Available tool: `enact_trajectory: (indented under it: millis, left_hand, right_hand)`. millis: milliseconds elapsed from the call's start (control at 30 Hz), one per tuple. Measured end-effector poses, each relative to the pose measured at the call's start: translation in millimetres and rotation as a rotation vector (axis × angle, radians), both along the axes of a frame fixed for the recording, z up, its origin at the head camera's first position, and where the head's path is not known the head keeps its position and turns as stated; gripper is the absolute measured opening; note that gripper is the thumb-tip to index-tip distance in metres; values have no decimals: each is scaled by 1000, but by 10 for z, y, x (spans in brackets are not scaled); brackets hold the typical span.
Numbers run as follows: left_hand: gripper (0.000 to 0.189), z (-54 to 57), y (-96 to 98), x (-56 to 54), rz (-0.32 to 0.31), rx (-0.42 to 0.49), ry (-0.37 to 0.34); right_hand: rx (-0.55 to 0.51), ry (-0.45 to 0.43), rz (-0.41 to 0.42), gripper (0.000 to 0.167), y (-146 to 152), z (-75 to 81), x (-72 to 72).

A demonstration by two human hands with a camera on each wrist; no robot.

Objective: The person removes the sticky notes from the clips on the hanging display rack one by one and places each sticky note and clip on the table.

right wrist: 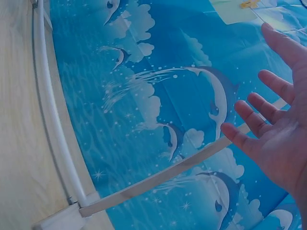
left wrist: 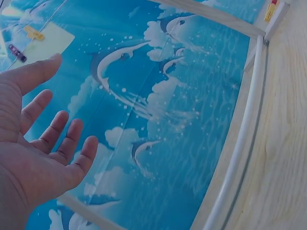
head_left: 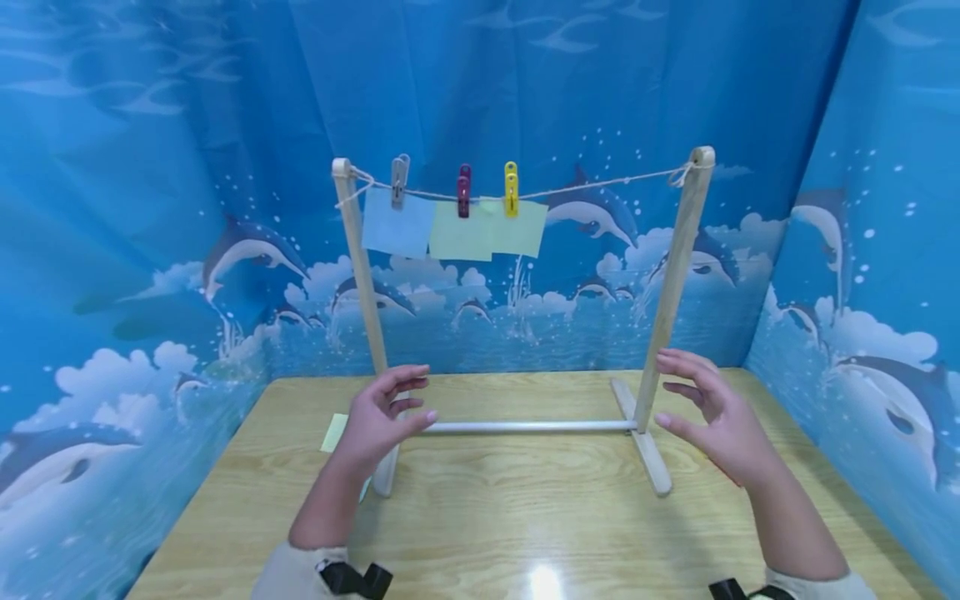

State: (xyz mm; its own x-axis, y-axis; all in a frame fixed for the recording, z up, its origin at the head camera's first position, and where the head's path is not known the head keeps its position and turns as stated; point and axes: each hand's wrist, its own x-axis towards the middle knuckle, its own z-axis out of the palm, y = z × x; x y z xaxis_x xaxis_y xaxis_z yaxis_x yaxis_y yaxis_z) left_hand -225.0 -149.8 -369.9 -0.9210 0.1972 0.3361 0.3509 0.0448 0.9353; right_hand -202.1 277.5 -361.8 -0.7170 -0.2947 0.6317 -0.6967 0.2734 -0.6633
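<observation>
My left hand (head_left: 384, 417) is raised in front of the left wooden post (head_left: 363, 275), its fingers spread loosely with nothing in them. Beside the right wooden post (head_left: 673, 283), my right hand (head_left: 712, 412) is likewise relaxed and holds nothing. A string (head_left: 600, 182) runs between the post tops. From it hang a blue paper (head_left: 397, 227) under a grey clothespin (head_left: 399, 182), and two overlapping yellow-green papers (head_left: 459, 235) under a dark red clothespin (head_left: 463, 192) and a yellow clothespin (head_left: 512, 190). In the left wrist view, the left palm (left wrist: 38, 163) and fingers show bare.
A white rod (head_left: 525, 427) joins the posts low down, above the wooden table (head_left: 510, 500). A yellow-green paper (head_left: 334, 432) lies on the table left of the stand. Something red and yellow (left wrist: 270, 10) lies beyond the right foot. A blue dolphin-print curtain (head_left: 480, 83) surrounds the table.
</observation>
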Motion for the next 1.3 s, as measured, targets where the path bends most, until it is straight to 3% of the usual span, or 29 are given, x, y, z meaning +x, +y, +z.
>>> enact_trajectory:
  millis: [433,700,900,1300]
  left_hand:
    - [47,214,229,-109,-54,-39,38]
    - [43,366,328,-188,-57,-64,7]
    - [44,503,393,-254,-60,-63,-43]
    - [43,663,552,-427,-59,-76,-41]
  right_hand:
    - [62,18,7,65,-134,345,-85]
    - [124,10,-66,59,-259,629,-124]
    - [117,84,-92,57,-320,811,-186]
    - [141,141,-92,51,-529,1195,-331]
